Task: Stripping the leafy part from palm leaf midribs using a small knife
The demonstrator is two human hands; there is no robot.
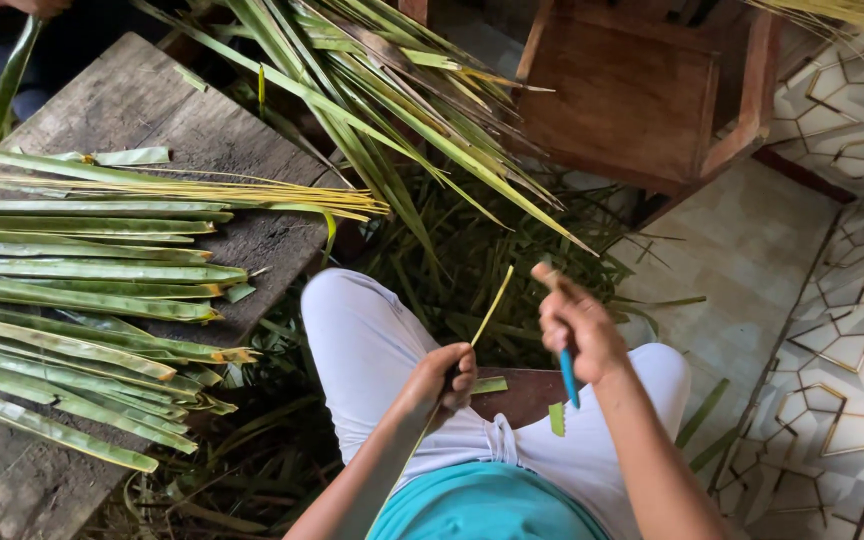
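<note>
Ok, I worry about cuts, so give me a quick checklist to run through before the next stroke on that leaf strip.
1. Left hand has a closed grip on the thin leaf strip: ok.
2. Right hand grips the blue-handled tool: ok.
3. Blade position and direction: cannot tell, hidden by the hand.
4. Hands apart, not touching: ok.
5. Strip's upper end free, clear of the leaf bundle above: ok.
6. Trimmed leaves lie stacked on the wooden board, away from both hands: ok.

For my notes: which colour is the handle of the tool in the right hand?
Blue. The handle shows below the right hand in the head view.
</note>
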